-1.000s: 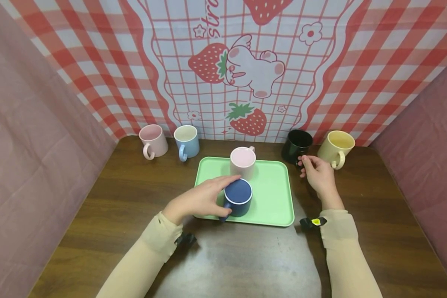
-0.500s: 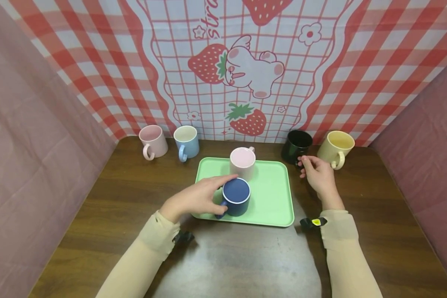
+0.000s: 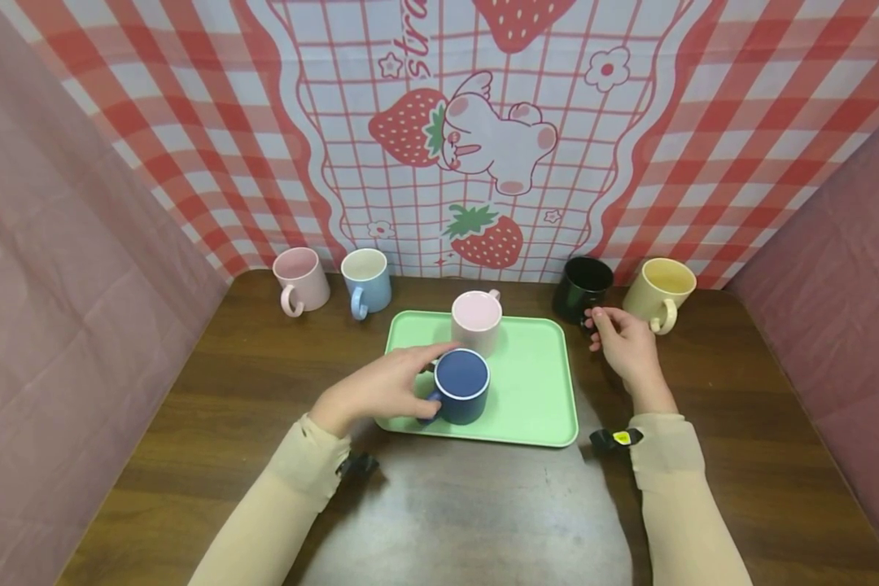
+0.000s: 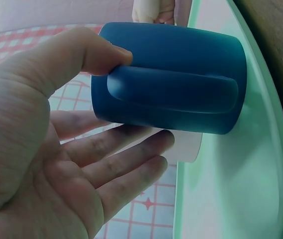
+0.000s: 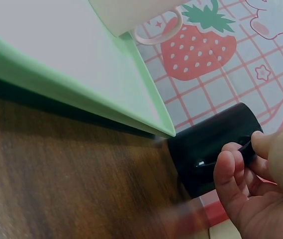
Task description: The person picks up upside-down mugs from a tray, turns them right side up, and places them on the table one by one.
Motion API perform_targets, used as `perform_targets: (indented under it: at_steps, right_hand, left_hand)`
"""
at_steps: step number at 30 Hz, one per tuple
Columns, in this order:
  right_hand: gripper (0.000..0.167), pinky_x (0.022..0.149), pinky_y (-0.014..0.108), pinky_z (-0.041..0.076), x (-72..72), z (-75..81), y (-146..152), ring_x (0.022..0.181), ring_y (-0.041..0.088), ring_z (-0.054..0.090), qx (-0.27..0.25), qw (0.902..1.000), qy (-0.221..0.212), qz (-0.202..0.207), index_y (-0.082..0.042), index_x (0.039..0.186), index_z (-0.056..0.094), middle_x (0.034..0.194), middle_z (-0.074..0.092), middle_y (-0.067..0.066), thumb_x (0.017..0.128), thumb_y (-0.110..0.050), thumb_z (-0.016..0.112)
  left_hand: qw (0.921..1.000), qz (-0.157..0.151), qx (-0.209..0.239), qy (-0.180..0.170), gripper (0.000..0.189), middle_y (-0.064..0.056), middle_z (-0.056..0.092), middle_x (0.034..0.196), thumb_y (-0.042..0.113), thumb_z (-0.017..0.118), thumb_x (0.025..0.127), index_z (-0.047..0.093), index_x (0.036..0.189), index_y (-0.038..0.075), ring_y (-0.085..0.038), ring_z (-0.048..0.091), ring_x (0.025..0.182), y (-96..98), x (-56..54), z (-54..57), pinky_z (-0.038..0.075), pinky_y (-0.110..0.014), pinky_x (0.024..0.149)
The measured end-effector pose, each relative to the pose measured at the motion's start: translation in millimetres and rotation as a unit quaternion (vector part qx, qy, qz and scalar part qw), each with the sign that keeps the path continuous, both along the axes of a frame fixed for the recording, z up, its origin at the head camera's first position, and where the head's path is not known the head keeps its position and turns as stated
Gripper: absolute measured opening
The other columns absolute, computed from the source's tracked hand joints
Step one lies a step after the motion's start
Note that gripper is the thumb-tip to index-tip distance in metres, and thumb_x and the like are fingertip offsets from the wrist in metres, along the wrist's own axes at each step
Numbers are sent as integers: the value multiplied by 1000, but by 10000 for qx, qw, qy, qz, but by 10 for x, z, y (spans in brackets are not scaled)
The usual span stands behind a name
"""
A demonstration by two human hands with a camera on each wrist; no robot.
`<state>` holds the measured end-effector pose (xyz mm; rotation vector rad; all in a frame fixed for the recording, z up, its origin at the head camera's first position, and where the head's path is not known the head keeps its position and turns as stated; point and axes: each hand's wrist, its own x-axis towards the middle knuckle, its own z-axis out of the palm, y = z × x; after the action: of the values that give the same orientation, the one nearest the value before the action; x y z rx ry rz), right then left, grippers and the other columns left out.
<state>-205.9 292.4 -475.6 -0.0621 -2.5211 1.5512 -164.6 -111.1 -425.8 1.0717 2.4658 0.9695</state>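
From the head camera, a green tray (image 3: 535,407) lies in the middle of a dark wooden table (image 3: 190,423) and serves as the landmark; two mugs stand on it, a pale pink mug (image 3: 476,321) at its far edge and a navy mug (image 3: 462,386) near its front left part; the left hand (image 3: 381,389) reaches over the tray's left rim and rests against the navy mug's left side, thumb up near the rim, fingers low by the handle; four mugs stand off the tray, a pink mug (image 3: 302,278) and a light blue mug (image 3: 367,280) beyond its far left corner, a black mug (image 3: 583,287) and a yellow mug (image 3: 660,294) beyond its far right corner; the right hand (image 3: 625,342) lies right of the tray with its fingertips at the black mug. I judge two mugs placed and four left to bring over.

From the left wrist camera, the navy mug stands on the tray with its handle facing the palm; the thumb (image 4: 86,50) presses the wall above the handle, while the fingers (image 4: 126,169) lie nearly straight under it and curl round nothing; so the hand is loose and open against the mug, not clasping it.

From the right wrist camera, the black mug (image 5: 206,149) stands just past the tray's corner (image 5: 151,119); the curled fingers (image 5: 228,172) pinch its handle with the thumb, a light but closed hold; the mug sits on the table, not yet lifted.
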Motion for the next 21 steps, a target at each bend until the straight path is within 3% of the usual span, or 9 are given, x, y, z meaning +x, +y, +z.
perform_targets:
  at_steps: [10,17,21]
  right_hand:
    - [47,67,17,60,2,13,5,77,5,61,-2,10000,-58,-3,11,132,69,117,69,31,117,-31,54]
    - [46,66,18,60,20,13,-5,76,5,61,-71,9999,-73,18,12,133,69,118,69,31,117,-29,54]
    - [45,65,18,60,27,17,-11,75,5,61,-132,9999,-50,46,12,133,69,117,69,31,117,-28,54]
  left_hand:
    - [10000,42,-66,57,75,-7,69,141,12,79,87,54,158,7,-28,70,121,-28,-34,21,57,-46,107]
    - [9968,387,-488,508,25,1,77,96,18,82,86,76,109,8,-13,72,87,-85,-44,53,60,-31,80]
    - [9951,397,-529,738,17,5,73,87,17,81,87,78,102,10,-11,66,80,-124,-60,41,57,-28,75]
